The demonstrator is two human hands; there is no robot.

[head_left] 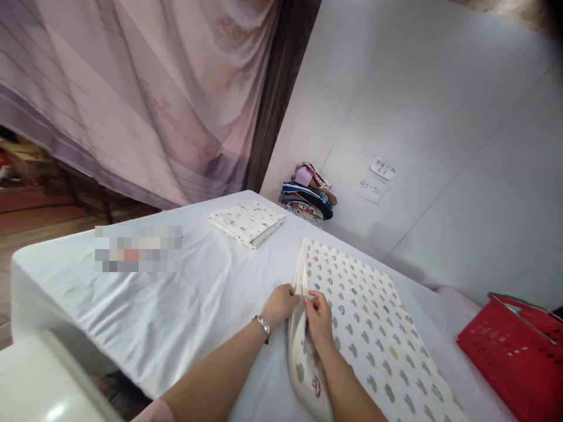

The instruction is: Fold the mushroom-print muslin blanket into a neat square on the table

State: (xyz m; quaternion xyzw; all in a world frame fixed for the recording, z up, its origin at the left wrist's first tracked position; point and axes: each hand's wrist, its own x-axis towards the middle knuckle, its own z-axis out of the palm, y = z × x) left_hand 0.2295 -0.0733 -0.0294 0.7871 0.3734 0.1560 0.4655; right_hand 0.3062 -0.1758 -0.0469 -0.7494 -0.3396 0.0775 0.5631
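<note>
A white cloth printed with small grey and coloured shapes (pixel 373 328) lies spread on the white-covered table (pixel 176 305). My left hand (pixel 280 303), with a watch on its wrist, pinches the cloth's left edge. My right hand (pixel 318 316) sits right beside it, fingers closed on the same edge, and its forearm rests across the cloth. The edge is lifted slightly between both hands, and layers of the cloth show there.
A folded white patterned cloth (pixel 247 223) lies farther back on the table. A pile of colourful folded fabrics (pixel 308 196) leans against the white wall, under paper notes (pixel 377 179). A red plastic basket (pixel 514 351) stands at the right. Pink curtains (pixel 145 99) hang behind.
</note>
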